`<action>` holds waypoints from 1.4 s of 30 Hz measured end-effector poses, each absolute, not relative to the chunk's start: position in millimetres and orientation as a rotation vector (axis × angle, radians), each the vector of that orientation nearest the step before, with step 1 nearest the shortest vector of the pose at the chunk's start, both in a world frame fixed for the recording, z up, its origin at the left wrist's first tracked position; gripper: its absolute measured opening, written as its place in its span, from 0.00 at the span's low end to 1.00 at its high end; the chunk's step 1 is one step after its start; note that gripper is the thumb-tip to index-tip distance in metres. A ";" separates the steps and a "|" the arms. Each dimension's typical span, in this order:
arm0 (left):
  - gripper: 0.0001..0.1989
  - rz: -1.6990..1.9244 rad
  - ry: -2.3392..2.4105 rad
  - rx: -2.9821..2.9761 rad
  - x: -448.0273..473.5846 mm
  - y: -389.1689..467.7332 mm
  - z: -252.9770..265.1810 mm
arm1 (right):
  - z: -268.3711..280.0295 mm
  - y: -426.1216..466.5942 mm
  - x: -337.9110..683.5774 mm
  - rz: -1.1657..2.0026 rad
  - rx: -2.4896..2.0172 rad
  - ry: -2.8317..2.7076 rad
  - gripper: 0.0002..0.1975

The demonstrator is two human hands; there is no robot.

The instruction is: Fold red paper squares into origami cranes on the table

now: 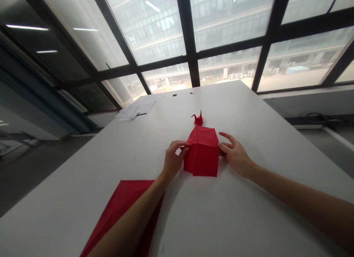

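Observation:
Between my two hands is a folded sheet of red paper (205, 157), creased across its middle, its upper part tilted away from me. My left hand (174, 155) pinches its left edge between thumb and forefinger. At the right edge, my right hand (233, 152) grips the paper with the thumb in front and other fingers behind, while the forefinger stretches out free. Just beyond the paper stands a small red origami crane (198, 120), its lower part hidden by the sheet. A larger red sheet (125, 198) lies under my left forearm, which covers part of it.
White papers (139, 106) with a dark pen (142, 114) on them lie at the far left of the white table (249, 220). A round cable hole (174, 95) is near the table's far end. Large windows stand beyond, and a blue curtain (35, 83) hangs at left.

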State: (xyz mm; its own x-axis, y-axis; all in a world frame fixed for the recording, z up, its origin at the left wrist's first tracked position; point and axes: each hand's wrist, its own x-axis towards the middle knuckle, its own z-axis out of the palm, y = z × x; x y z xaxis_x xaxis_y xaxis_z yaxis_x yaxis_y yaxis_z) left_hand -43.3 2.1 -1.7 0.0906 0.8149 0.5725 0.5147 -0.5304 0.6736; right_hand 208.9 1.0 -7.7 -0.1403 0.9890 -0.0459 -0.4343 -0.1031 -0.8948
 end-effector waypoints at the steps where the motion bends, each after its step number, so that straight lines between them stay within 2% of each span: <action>1: 0.03 1.415 1.317 2.073 -42.7 1.9 -1.4 | -8.2 1.1 208.7 1.533 -0.838 -0.920 0.34; 19: 0.11 1.300 1.310 1.574 -36.7 2.9 -1.5 | -13.3 5.5 209.5 1.461 -0.827 -0.947 0.30; 30: 0.27 1.122 1.228 1.275 -36.5 -0.6 6.6 | -14.9 5.8 210.8 1.449 -0.806 -0.951 0.28; 36: 0.27 1.159 0.910 1.082 -37.0 0.5 4.7 | -15.7 6.1 211.2 1.445 -0.807 -0.938 0.28; 42: 0.24 1.234 0.889 0.997 -34.1 -1.4 6.2 | -16.5 6.1 211.3 1.420 -0.833 -0.969 0.28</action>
State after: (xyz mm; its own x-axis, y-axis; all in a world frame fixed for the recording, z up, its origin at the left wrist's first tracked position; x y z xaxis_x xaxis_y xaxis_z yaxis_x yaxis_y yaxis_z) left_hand -34.1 -1.4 6.2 0.1290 0.9916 -0.0106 -0.3240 0.0522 0.9446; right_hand 211.3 6.1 -16.5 -0.0798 0.9958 0.0460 -0.4061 0.0097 -0.9138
